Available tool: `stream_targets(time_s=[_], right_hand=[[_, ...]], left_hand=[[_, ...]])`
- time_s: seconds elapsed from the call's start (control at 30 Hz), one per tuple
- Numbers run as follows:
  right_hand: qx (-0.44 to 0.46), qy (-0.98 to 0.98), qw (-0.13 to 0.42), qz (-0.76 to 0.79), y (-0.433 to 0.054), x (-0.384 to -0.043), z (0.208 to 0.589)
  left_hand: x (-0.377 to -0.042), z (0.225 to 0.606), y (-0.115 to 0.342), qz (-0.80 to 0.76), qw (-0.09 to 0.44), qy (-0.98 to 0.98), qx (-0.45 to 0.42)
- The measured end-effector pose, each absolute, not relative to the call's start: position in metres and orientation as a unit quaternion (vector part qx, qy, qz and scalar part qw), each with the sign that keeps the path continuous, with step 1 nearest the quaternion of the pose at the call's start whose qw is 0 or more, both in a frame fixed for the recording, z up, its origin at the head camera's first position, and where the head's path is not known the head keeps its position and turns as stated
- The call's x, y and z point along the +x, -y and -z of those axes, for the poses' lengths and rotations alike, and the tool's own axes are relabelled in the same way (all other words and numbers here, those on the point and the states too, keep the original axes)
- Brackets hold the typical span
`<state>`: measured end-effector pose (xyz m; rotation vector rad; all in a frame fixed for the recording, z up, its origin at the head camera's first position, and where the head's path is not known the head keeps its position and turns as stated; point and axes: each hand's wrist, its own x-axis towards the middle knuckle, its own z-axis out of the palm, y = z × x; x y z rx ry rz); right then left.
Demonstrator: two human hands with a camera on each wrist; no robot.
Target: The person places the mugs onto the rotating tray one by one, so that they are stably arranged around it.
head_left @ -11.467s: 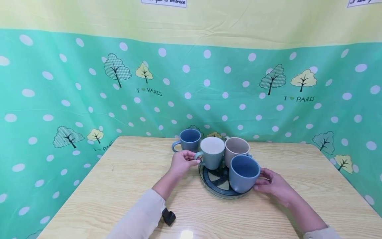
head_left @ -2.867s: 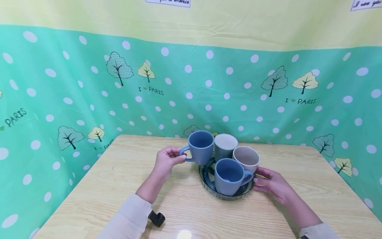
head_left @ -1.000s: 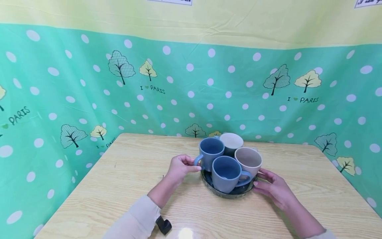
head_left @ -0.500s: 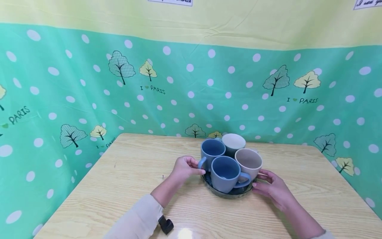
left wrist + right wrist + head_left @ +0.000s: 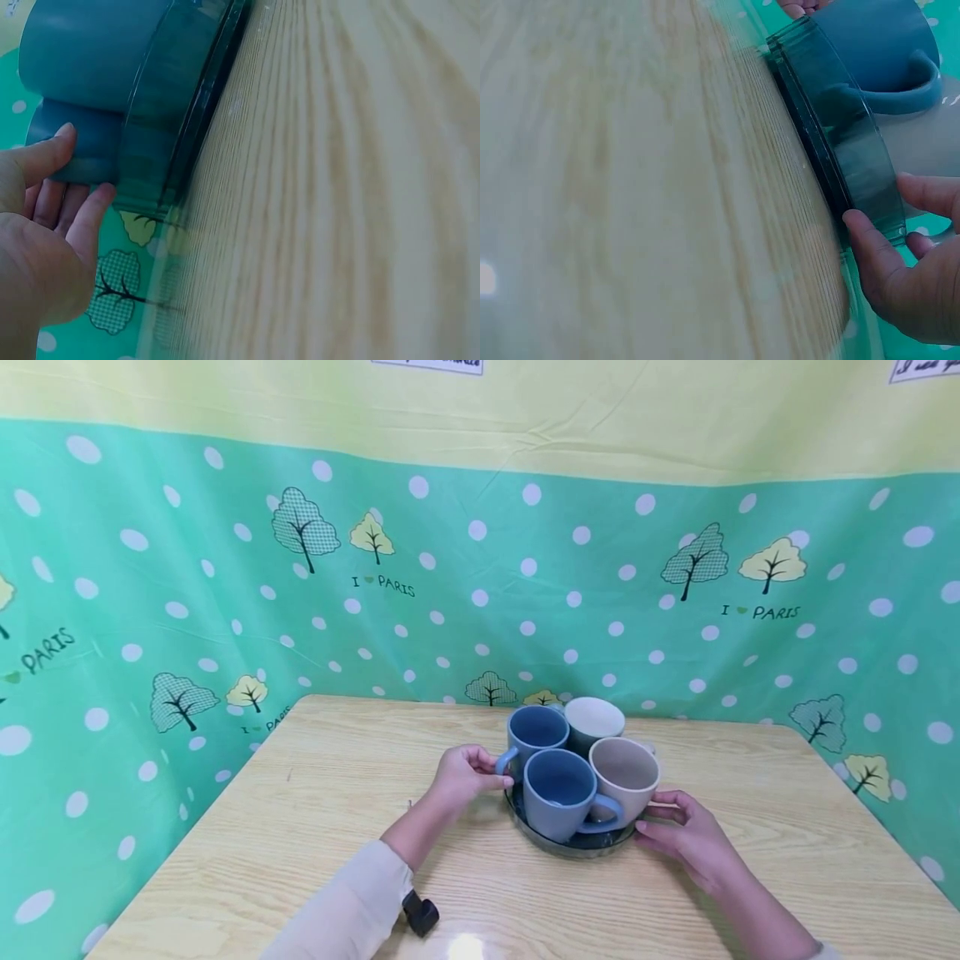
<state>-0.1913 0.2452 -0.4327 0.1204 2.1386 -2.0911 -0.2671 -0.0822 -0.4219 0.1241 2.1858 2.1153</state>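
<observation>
A clear round tray with a dark base [image 5: 577, 850] stands on the table and carries several mugs. My left hand [image 5: 465, 777] pinches the handle of the back-left blue mug [image 5: 536, 727], which stands inside the rim. In front of it is a second blue mug [image 5: 558, 817], handle to the right. A beige mug [image 5: 626, 767] sits at the right, and a green mug with white inside [image 5: 595, 717] at the back. My right hand [image 5: 697, 839] holds the tray's right side; in the right wrist view its thumb and fingers lie along the tray wall [image 5: 870, 169].
The wooden table [image 5: 315, 785] extends on both sides of the tray. A green and yellow printed curtain [image 5: 420, 627] hangs behind it. A black strap piece [image 5: 422, 914] sits at the left sleeve.
The left hand's blue mug went from the table at the left, through the air, onto the tray. Earlier that hand held the green mug's handle. The mugs have shifted clockwise round the tray.
</observation>
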Motion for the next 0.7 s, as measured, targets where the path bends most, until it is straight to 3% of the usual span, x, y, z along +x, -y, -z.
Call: stream_targets(time_s=[0.7], right_hand=[[0.049, -0.727, 0.087, 0.679, -0.243, -0.187, 0.434]], left_hand=[[-0.28, 0.427, 0.083, -0.705, 0.038, -0.705, 0.068]])
